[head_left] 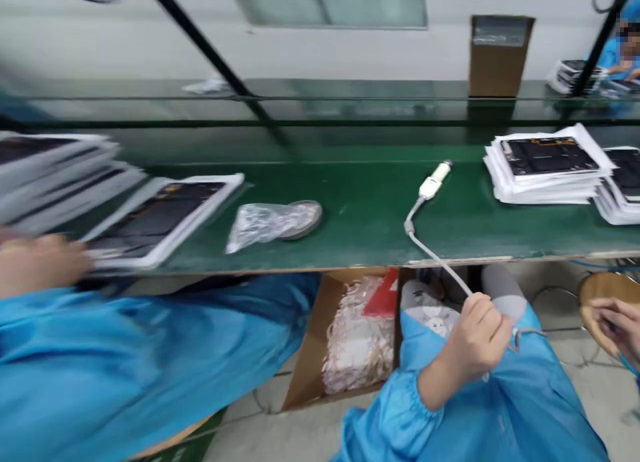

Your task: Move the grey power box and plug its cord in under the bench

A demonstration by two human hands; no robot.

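My left hand (37, 263) is blurred at the far left and grips the near corner of a white-framed dark panel (165, 215), which lies tilted on the green bench (360, 215). My right hand (479, 339) is below the bench's front edge, over my lap, with its fingers closed around a grey-white cable (435, 255). The cable runs up onto the bench to a white pen-shaped tool (434, 181) lying there.
More framed panels are stacked at far left (55, 169) and at right (547, 165). A crumpled plastic bag over a round metal dish (275, 223) lies mid-bench. An open cardboard box (350, 342) of white parts stands under the bench. Another person's hand (617, 325) is at right.
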